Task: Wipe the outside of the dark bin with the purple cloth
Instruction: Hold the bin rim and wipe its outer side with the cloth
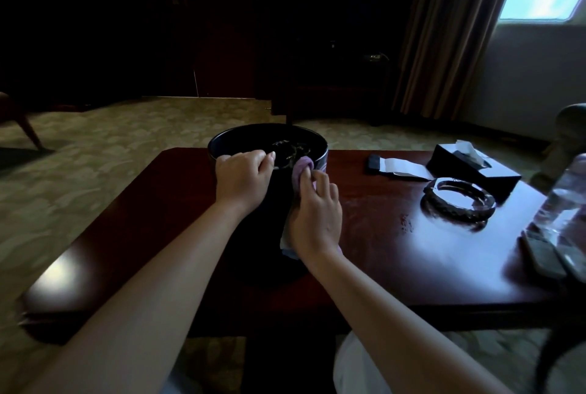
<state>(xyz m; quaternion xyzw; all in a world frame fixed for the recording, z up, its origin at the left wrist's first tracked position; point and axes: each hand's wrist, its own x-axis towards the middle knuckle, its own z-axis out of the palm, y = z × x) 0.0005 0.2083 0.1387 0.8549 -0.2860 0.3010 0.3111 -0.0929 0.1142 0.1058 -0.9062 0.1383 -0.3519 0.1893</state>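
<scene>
1. Centrally, the dark bin [320, 157] stands on the reddish surface [380, 235].
2. Left hand [242, 179] grips its near rim.
3. Right hand [314, 213] presses the purple cloth [302, 168] against the bin's side, fingers curled round it.

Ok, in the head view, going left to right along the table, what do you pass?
Left hand gripping the bin rim → right hand holding the purple cloth against the bin's side → glass ashtray → tissue box → plastic bottle.
</scene>
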